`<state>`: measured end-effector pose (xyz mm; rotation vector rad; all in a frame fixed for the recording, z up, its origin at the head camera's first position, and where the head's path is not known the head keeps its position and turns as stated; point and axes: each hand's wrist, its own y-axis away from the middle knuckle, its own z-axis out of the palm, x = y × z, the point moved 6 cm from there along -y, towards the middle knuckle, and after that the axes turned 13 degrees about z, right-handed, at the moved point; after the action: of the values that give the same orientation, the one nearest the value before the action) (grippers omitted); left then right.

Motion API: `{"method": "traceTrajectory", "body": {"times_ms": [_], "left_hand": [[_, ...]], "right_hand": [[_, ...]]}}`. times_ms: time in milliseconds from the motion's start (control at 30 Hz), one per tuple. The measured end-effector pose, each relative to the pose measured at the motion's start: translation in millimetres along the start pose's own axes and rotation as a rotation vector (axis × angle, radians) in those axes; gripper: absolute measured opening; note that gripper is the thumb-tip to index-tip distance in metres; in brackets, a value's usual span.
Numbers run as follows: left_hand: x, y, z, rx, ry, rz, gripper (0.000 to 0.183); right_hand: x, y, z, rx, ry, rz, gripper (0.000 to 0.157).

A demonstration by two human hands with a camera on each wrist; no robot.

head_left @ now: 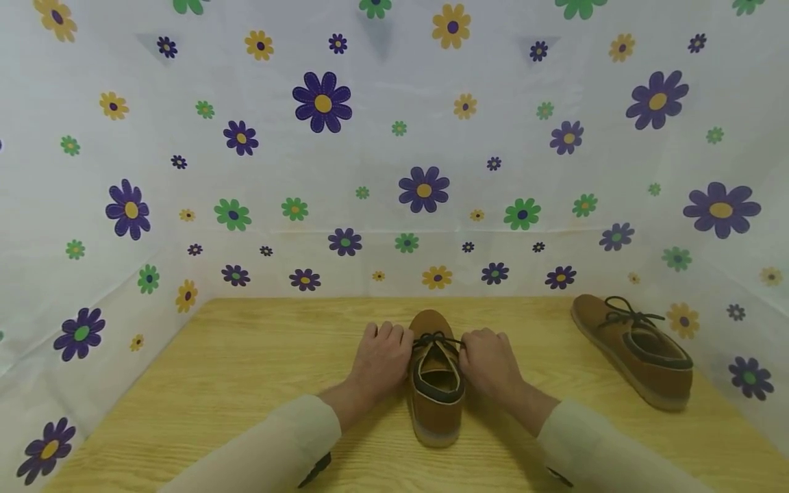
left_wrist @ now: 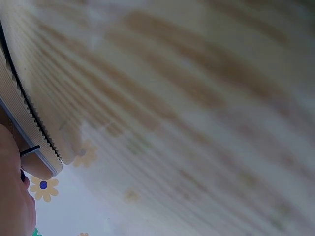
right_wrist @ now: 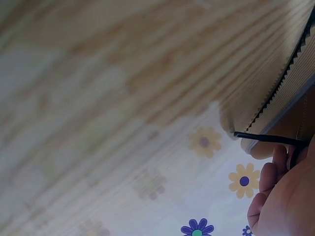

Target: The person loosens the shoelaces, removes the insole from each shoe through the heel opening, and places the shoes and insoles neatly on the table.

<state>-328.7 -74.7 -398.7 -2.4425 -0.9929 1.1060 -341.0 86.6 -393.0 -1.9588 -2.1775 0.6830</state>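
Note:
A brown shoe (head_left: 436, 414) stands upright on the wooden table, its toe pointing away from me. Its dark shoelace (head_left: 436, 337) is looped in a bow over the tongue. On the shoe's left side my left hand (head_left: 383, 357) pinches one part of the lace, with fingers curled. Opposite it, my right hand (head_left: 492, 361) pinches the other part, and the lace stretches between bow and fingers. A dark lace end (right_wrist: 266, 137) pokes out past the right hand in the right wrist view. Another short lace end (left_wrist: 30, 151) shows beside the left hand in the left wrist view. The fingertips are mostly hidden.
A matching brown shoe (head_left: 666, 380) with a tied bow sits at the right side of the wooden table (head_left: 265, 349). White cloth (head_left: 376, 150) with printed flowers hangs around the back and both sides.

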Motion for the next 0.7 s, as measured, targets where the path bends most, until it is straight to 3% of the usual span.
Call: {"method": "traceTrajectory", "body": {"times_ms": [267, 433, 600, 700], "left_hand": [[1.5, -0.8, 0.0, -0.026, -0.030, 0.009, 0.017], [-0.3, 0.2, -0.6, -0.051, 0.007, -0.008, 0.023], [-0.6, -1.1, -5.2, 0.039, 0.023, -0.011, 0.033], [-0.5, -1.5, -5.7, 0.087, 0.028, -0.004, 0.027]], "right_hand": [[1.8, -0.8, -0.3, -0.009, 0.012, -0.005, 0.023], [1.7, -1.3, 0.9, -0.026, -0.013, 0.015, 0.023], [1.0, 0.0, -2.2, 0.003, -0.090, 0.024, 0.019], [0.3, 1.1, -3.8, 0.024, -0.134, 0.016, 0.017]]}}
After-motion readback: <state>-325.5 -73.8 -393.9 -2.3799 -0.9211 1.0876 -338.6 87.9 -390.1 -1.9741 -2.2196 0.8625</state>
